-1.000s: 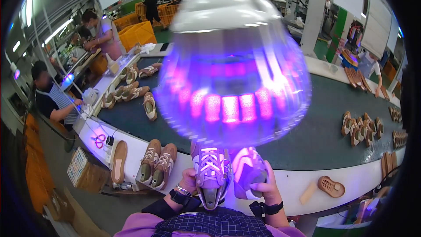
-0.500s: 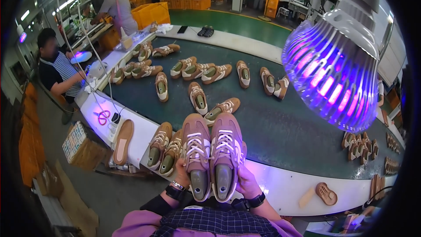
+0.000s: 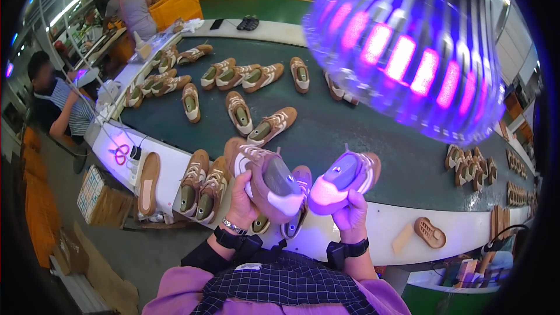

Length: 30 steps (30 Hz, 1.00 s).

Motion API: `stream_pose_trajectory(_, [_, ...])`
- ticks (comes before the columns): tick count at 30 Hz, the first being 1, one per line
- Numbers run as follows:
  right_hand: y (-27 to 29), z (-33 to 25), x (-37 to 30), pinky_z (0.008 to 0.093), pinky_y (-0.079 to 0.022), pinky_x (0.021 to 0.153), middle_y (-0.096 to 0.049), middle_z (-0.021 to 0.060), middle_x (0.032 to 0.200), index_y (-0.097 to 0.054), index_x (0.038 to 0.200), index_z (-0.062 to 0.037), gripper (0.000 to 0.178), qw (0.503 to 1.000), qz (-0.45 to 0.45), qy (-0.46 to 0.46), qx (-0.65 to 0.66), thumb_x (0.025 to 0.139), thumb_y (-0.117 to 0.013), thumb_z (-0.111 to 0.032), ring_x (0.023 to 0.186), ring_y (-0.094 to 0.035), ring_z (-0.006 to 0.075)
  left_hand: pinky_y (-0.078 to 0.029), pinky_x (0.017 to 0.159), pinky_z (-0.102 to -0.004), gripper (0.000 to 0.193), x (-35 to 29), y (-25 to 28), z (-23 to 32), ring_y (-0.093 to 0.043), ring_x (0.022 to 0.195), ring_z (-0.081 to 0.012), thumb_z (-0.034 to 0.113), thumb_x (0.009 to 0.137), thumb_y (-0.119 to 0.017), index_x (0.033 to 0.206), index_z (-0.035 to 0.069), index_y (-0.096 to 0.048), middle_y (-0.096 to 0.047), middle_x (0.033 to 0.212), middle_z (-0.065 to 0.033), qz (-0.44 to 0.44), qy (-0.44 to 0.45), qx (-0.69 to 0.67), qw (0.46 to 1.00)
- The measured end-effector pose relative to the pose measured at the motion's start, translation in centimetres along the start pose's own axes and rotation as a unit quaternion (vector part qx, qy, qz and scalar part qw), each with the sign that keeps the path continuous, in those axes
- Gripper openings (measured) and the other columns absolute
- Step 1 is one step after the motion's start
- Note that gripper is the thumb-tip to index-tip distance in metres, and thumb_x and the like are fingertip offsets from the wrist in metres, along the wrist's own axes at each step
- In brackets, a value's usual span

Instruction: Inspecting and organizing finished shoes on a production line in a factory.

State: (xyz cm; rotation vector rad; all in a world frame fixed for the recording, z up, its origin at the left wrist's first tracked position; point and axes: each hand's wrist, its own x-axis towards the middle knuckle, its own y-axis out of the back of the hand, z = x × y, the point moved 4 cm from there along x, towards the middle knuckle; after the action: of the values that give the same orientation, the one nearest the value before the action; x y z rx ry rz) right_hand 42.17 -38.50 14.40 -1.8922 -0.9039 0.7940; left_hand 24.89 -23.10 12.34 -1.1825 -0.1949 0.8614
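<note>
Two shoes (image 3: 265,182) (image 3: 344,184) — heels (image 3: 285,205) (image 3: 324,193) (both) between the grips (image 3: 242,201) (image 3: 351,216)

A ribbed lamp (image 3: 405,58) glares pink-violet, tinting the held sneakers (image 3: 324,196). Fisheye distortion bows the white counter (image 3: 466,227); corners are black.

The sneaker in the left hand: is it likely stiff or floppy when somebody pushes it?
The sneaker in the left hand is likely stiff, because a grey last fills its opening. That solid-looking last may make it heavy for its size.
</note>
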Motion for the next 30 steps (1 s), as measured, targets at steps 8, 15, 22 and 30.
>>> stream_pose_trajectory(8, [1.6, -2.1, -2.7, 0.0397, -0.043, 0.099, -0.056, 0.0129, 0.120, -0.043, 0.126, 0.0025, 0.050, 0.994, 0.063, 0.068, -0.053, 0.083, -0.062, -0.013, 0.111, -0.055, 0.0234, -0.045, 0.095, -0.0373, 0.047, 1.2, -0.1, -4.1, -0.055, 0.109, -0.0209, 0.041, 0.087, -0.053, 0.121, 0.008, -0.051, -0.058, 0.119, -0.0055, 0.027, -0.032, 0.031, 0.999])
stream_pose_trajectory(15, [3.2, -2.6, -3.2, 0.0380, -0.045, 0.095, -0.057, 0.0113, 0.117, -0.044, 0.126, 0.0002, 0.047, 0.992, 0.098, 0.064, -0.050, 0.084, -0.061, -0.015, 0.109, -0.056, 0.0220, -0.043, 0.097, -0.0383, 0.045, 1.6, -1.1, -5.9, -0.053, 0.112, -0.0209, 0.038, 0.092, -0.048, 0.126, 0.008, -0.047, -0.055, 0.122, -0.0057, 0.021, -0.046, 0.044, 0.998])
stream_pose_trajectory(22, [3.6, -2.9, -3.1, 0.0379, -0.046, 0.096, -0.057, 0.0108, 0.118, -0.045, 0.124, -0.0002, 0.045, 0.991, 0.104, 0.066, -0.044, 0.085, -0.061, -0.015, 0.109, -0.056, 0.0218, -0.043, 0.097, -0.0398, 0.047, 1.5, -1.8, -6.8, -0.053, 0.112, -0.0222, 0.040, 0.092, -0.047, 0.127, 0.008, -0.046, -0.055, 0.123, -0.0062, 0.012, -0.043, 0.052, 0.998])
stream_pose_trajectory(30, [4.6, -2.7, -2.8, 0.0380, -0.045, 0.097, -0.057, 0.0119, 0.119, -0.045, 0.124, 0.0004, 0.043, 0.993, 0.106, 0.039, -0.035, 0.087, -0.059, -0.015, 0.108, -0.057, 0.0225, -0.042, 0.097, -0.0384, 0.047, 1.6, -1.5, -7.0, -0.053, 0.111, -0.0207, 0.041, 0.093, -0.045, 0.125, 0.008, -0.047, -0.055, 0.120, -0.0055, 0.016, -0.050, 0.083, 0.995])
